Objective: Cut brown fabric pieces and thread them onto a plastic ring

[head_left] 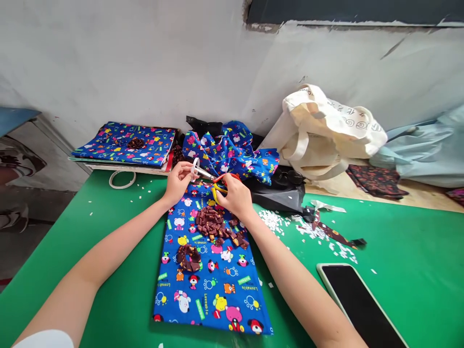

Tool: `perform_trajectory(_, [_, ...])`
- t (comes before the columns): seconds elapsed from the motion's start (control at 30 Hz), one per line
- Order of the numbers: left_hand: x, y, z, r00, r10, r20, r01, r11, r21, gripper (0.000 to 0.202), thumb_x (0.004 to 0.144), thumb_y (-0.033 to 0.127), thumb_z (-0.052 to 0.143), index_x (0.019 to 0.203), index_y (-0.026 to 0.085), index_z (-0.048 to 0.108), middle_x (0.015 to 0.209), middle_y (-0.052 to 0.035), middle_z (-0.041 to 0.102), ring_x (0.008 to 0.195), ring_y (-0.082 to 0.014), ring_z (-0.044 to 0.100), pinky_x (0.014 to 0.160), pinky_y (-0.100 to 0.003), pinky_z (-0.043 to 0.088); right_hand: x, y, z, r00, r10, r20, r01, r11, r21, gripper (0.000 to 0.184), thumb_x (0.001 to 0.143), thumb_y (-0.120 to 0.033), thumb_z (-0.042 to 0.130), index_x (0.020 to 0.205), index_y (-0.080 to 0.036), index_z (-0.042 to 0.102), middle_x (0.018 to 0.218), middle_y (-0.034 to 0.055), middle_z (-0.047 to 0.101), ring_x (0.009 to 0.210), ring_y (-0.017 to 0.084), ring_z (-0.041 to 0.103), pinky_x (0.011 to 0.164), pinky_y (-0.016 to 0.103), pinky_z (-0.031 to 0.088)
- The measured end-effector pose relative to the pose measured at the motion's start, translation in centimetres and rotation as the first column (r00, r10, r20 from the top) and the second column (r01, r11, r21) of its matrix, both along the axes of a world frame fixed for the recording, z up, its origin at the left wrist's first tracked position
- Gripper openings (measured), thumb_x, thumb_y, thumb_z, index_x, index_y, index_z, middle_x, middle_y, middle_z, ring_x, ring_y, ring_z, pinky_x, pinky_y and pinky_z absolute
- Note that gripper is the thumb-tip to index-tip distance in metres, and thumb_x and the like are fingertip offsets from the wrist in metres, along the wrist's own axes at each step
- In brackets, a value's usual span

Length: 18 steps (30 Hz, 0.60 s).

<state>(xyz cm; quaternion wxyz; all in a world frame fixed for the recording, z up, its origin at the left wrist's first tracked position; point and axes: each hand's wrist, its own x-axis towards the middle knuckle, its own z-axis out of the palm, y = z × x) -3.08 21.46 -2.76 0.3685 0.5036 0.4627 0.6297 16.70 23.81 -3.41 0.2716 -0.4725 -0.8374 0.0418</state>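
Observation:
My left hand (179, 182) pinches a narrow white ring (195, 169), which looks like a thin roll of tape. In my right hand (236, 194) are scissors (216, 192) with red and yellow handles. Their blades point left and meet the ring. Below both hands lies a flat blue cartoon-print cloth (213, 290). On it sits a pile of small dark brown patterned pieces (210, 223). Nearer to me, more brown pieces form a ring-shaped patch (189, 258) on the cloth.
A folded blue printed cloth (126, 142) tops a stack at the back left, with another white ring (122, 179) before it. Crumpled blue cloth (228, 152), a canvas bag (322, 128) and dark glasses (290, 177) stand behind. White scraps (271, 220) and a phone (357, 302) are at right.

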Motion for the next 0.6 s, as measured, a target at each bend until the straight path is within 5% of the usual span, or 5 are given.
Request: perform_trajectory(0.6, [-0.1, 0.3, -0.4, 0.998, 0.009, -0.06, -0.01, 1.0, -0.009, 0.019, 0.077, 0.011, 0.057, 0.095, 0.019, 0.057, 0.081, 0.002, 0.065, 0.074, -0.0101, 0.067, 0.077, -0.025, 0.056, 0.2, 0.5, -0.9, 0.997, 0.083, 0.0, -0.083, 0.996, 0.031, 0.022, 0.086, -0.034, 0.058, 0.097, -0.017, 0.066, 0.09, 0.0074, 0.073, 0.086, 0.022, 0.067, 0.067, 0.028, 0.044])
